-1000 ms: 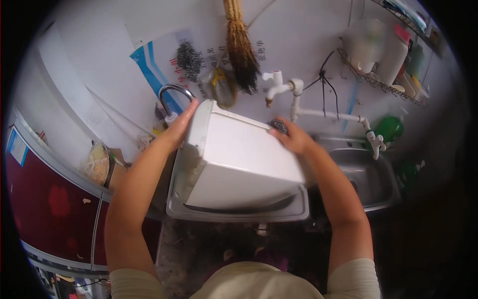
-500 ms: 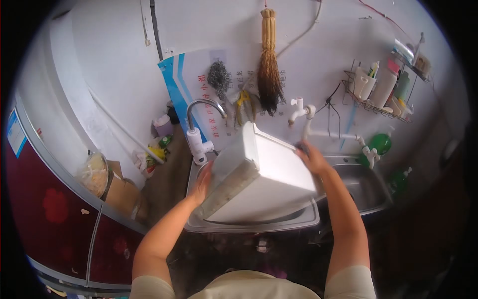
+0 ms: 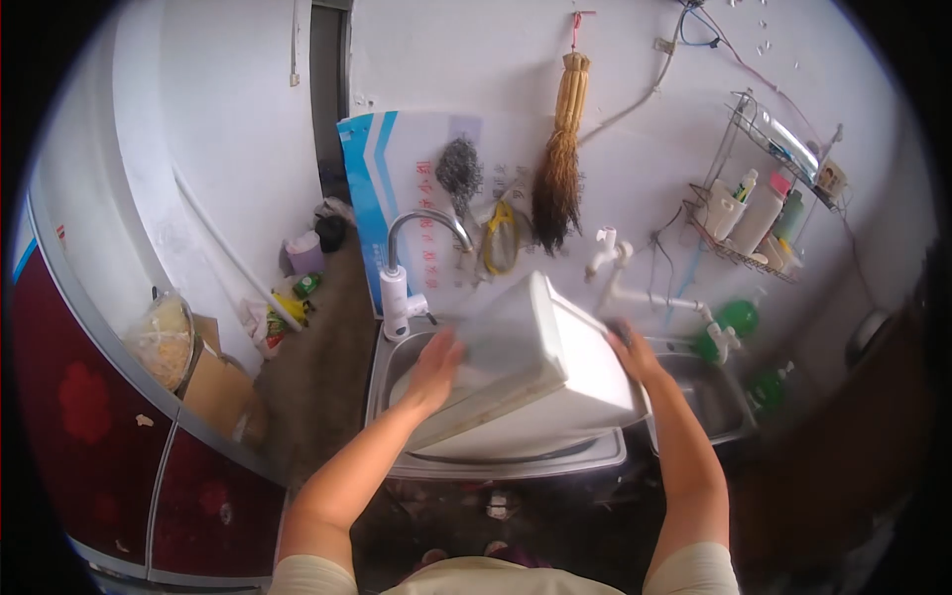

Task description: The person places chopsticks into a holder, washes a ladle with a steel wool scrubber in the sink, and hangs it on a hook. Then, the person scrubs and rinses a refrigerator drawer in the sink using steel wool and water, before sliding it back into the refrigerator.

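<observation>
A white, box-shaped plastic bin is tilted over the left sink basin, with its lower part in the basin. Fingers of my left hand lie along its left side, somewhat blurred. My right hand grips the upper right edge, and a small dark patch shows by those fingertips; I cannot make out what it is. The bin's underside and part of its left face are blurred or hidden. Behind my left hand rises a white faucet with a curved metal spout.
A second steel sink sits to the right, with green bottles behind it. On the wall hang a straw broom, a steel-wool bundle and a wire shelf of toiletries. A dark red fridge stands at left.
The bin has shifted right and slightly down in view, and both hands have moved with it. My view has also shifted a little.
</observation>
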